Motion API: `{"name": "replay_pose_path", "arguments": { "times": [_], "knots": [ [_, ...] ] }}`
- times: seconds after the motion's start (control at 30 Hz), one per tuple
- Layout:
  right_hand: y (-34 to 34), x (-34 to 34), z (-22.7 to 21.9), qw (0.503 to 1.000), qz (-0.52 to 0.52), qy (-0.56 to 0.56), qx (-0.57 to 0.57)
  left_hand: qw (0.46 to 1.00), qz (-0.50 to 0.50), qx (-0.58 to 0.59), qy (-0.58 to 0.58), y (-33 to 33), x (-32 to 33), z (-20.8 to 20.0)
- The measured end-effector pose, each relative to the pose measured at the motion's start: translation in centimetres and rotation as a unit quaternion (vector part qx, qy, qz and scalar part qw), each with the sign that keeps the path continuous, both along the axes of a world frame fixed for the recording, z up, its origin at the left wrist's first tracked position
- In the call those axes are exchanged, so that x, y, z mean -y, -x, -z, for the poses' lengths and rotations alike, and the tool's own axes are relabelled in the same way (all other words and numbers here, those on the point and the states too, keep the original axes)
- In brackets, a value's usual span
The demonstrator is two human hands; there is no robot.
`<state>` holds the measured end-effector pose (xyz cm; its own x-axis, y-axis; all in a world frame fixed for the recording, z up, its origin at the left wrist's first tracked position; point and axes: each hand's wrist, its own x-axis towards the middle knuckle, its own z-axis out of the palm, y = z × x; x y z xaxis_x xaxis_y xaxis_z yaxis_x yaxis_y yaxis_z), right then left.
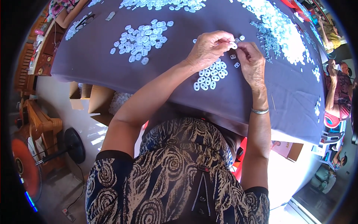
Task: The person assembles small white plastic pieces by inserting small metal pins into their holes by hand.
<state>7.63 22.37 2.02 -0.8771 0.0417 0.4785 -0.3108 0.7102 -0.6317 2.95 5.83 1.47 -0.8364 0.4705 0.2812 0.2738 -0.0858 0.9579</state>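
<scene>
My left hand [209, 49] pinches a small white oval two-holed plastic piece [233, 45] between thumb and fingertips. Close against it, my right hand [253, 61] has its thumb and forefinger pressed together; whatever they hold is too small to make out. Below the hands, several white oval pieces with dark holes [213, 78] lie in a loose cluster on the dark tablecloth [179, 80]. A few small squarish pieces [236, 65] lie beside my right hand.
Left of my arm is a pile of pale oval pieces [144, 39]. Small dark pieces [266, 39] and a large bright white heap [287, 31] spread at the right. Another person's arm [71, 15] rests at the far left. A floor fan [27, 166] stands at lower left.
</scene>
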Motion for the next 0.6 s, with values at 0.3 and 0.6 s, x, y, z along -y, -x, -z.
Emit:
{"name": "replay_pose_path", "arguments": {
  "times": [0.3, 0.6],
  "knots": [
    [-0.33, -0.01, 0.05, 0.975, -0.095, 0.198, 0.038, 0.999, -0.017, 0.028, -0.021, -0.22, -0.07, -0.14],
    [-0.54, 0.02, -0.16, 0.972, -0.063, 0.212, 0.074, 0.996, -0.021, -0.083, 0.011, -0.08, -0.19, 0.5]
  ]
}}
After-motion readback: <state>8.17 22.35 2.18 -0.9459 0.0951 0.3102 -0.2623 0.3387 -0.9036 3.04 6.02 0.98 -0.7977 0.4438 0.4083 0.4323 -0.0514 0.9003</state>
